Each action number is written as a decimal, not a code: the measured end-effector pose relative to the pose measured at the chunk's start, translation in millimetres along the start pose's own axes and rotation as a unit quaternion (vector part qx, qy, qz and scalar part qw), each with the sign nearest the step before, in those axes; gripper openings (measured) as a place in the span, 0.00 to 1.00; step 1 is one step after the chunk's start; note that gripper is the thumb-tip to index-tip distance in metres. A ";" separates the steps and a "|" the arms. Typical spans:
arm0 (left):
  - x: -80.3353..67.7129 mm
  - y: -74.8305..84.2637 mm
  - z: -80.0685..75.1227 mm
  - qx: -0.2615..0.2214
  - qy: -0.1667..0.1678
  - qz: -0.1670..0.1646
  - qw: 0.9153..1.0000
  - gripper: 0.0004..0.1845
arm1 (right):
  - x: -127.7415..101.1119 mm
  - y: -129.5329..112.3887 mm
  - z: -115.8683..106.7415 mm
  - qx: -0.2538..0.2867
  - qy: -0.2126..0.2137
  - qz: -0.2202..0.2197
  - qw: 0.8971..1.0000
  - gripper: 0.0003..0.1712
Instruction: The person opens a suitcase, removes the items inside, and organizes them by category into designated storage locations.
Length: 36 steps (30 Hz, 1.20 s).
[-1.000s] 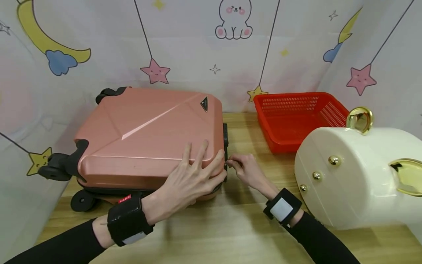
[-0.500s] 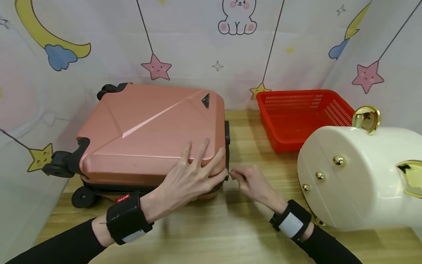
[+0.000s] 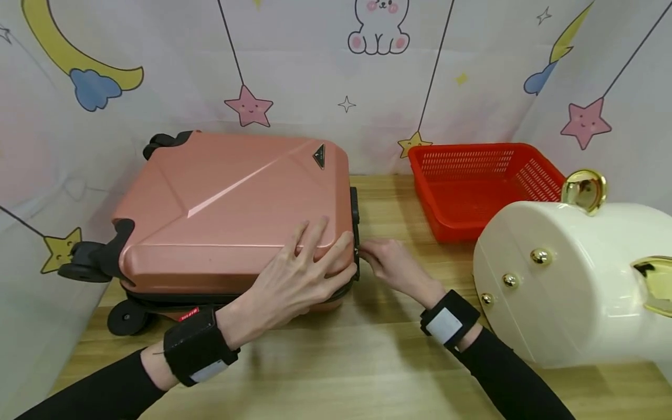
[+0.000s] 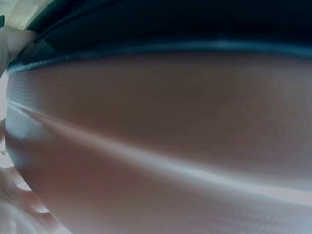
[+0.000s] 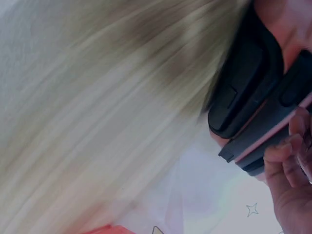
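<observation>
A pink hard-shell suitcase (image 3: 236, 198) lies flat on the wooden table, its black wheels to the left. My left hand (image 3: 294, 274) rests on its near right corner, fingers spread over the shell and thumb lower down by the black seam. In the left wrist view the pink shell (image 4: 170, 117) fills most of the picture. At the right side, my right hand (image 3: 394, 265) pinches a small metal zipper pull (image 3: 356, 251), mostly hidden by the fingertips. The right wrist view shows these fingers (image 5: 280, 153) bent beside the black handle (image 5: 248, 73).
A red plastic basket (image 3: 441, 224) stands at the back right. In front of it, a glossy white rounded object with gold studs (image 3: 567, 291) lies at the right. A patterned white cloth (image 3: 315, 70) hangs behind the table (image 3: 325, 373).
Along the suitcase's right side my right hand came nearer, then moved back away and left. The suitcase has slid slightly left, with my left hand still on its corner.
</observation>
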<state>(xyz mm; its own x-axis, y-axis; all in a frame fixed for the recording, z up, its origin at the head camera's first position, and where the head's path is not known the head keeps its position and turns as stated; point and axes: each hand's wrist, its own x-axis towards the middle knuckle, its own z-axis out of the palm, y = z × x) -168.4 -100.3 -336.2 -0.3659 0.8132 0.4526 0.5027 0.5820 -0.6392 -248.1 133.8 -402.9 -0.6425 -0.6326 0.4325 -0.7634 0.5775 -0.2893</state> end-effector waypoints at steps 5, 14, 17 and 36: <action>0.4 -1.8 -0.8 -0.006 -0.010 0.003 1.000 0.26 | 2.8 1.8 3.1 -0.009 -0.024 -0.019 0.999 0.06; 0.1 -4.2 -5.5 -0.002 -0.021 0.014 1.000 0.31 | 8.2 6.8 12.8 -0.046 0.034 -0.072 0.996 0.09; 0.1 -4.2 -8.2 0.004 -0.036 0.025 0.999 0.37 | 10.8 7.4 16.4 -0.053 0.042 -0.073 0.995 0.10; -25.5 -15.4 -5.8 0.000 -0.047 -0.009 0.999 0.35 | 16.4 -5.1 16.0 0.042 -0.009 -0.075 0.996 0.07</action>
<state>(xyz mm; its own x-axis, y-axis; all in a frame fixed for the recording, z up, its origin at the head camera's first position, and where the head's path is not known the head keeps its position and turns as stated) -162.2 -129.9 -334.4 -0.4471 0.7983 0.4035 0.4948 0.5965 -0.6320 -255.8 112.2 -408.0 -0.5214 -0.7184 0.4605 -0.8532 0.4309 -0.2939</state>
